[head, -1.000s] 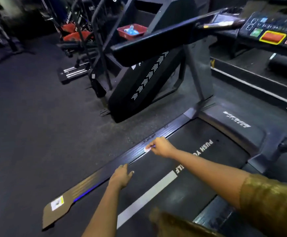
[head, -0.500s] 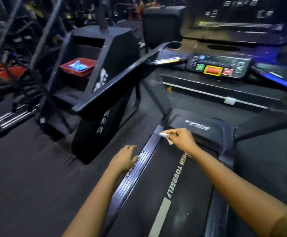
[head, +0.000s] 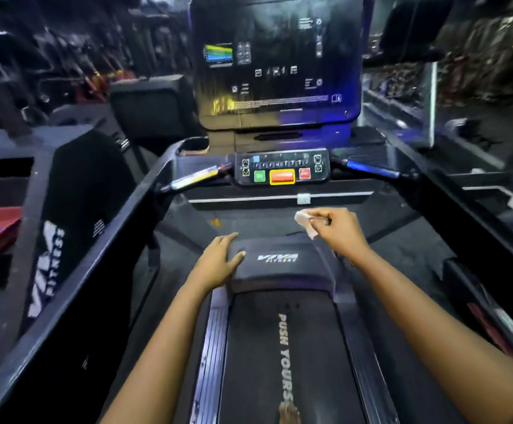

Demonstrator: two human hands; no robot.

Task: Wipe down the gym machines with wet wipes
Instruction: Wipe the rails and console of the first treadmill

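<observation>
My right hand (head: 339, 232) pinches the wipe (head: 304, 221) in a closed grip, in the air just past the far right edge of the motor cover (head: 282, 270) and seemingly clear of it. My left hand (head: 218, 264) lies flat on the cover's left corner, fingers straight, gripping nothing. I judge the cover is next. To do it well, I would lay the wipe flat on the cover with more of it under my fingers. Then I would sweep across in overlapping passes and lift the left hand so its corner gets wiped too.
</observation>
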